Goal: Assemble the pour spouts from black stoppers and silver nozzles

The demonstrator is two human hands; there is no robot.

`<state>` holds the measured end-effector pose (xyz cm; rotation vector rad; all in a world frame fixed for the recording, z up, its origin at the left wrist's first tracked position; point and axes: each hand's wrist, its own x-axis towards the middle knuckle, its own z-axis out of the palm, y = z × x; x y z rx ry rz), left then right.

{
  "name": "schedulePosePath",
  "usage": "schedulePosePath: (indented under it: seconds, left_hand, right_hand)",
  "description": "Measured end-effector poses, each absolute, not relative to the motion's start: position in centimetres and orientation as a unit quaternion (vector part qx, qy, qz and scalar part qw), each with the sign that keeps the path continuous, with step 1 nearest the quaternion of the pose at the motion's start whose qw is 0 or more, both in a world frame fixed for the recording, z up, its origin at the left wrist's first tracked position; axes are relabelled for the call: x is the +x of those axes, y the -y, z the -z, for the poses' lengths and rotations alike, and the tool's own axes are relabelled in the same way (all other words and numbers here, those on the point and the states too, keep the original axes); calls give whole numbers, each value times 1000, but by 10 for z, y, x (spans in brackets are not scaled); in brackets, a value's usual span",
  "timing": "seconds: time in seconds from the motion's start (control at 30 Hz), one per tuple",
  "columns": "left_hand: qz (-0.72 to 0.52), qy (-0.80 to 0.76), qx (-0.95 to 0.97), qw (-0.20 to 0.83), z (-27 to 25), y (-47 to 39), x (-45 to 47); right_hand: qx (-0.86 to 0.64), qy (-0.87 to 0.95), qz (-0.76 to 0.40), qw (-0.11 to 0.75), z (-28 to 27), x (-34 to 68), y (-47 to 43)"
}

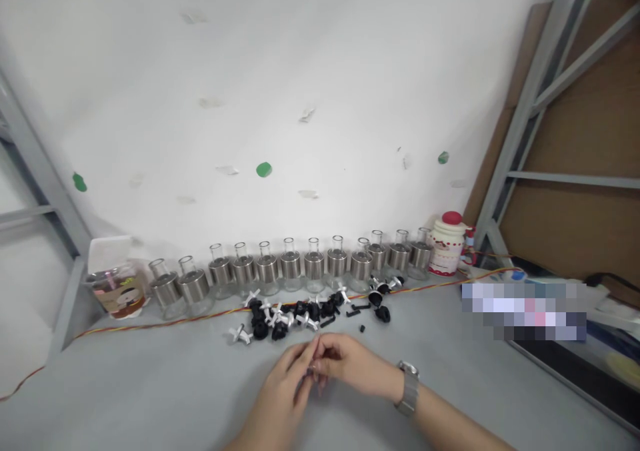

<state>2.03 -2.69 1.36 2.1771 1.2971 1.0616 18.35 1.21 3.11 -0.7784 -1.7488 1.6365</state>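
Note:
My left hand point(285, 384) and my right hand point(353, 364) meet above the grey tabletop point(190, 391), fingertips pressed together. Both are closed, and whatever lies between the fingers is too small and hidden to name. Just beyond them spreads a loose pile of small parts: silver cross-shaped pieces point(241, 334) and black knob-like pieces point(280, 331). Thin black strips point(354, 313) lie to the right of the pile, near a tiny black piece point(362, 329). A watch point(408, 387) circles my right wrist.
Several glass bottles with metal bands point(314, 264) line the white wall point(320, 104). A twisted red-yellow wire point(200, 317) runs in front. A plastic cup point(120, 291) stands left, a red-topped jar point(444, 247) right. A dark tray point(565, 377) and metal frame posts point(520, 104) bound the right side.

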Motion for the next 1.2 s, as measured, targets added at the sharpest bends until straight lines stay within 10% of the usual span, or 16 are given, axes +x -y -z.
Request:
schedulePosePath:
  seconds: [0.17, 0.4, 0.73, 1.2]
  left_hand:
    - [-398, -494, 753, 177, -13, 24, 19]
    - [-424, -511, 708, 241, -19, 27, 22]
    - [-412, -520, 677, 319, -24, 31, 25]
    - [-392, -502, 707, 308, -21, 30, 24]
  right_hand:
    - [-359, 693, -531, 330, -36, 199, -27]
    - [-693, 692, 53, 197, -56, 233, -41]
    - [-705, 703, 7, 92, -34, 240, -55]
    - [-734, 634, 20, 242, -45, 282, -84]
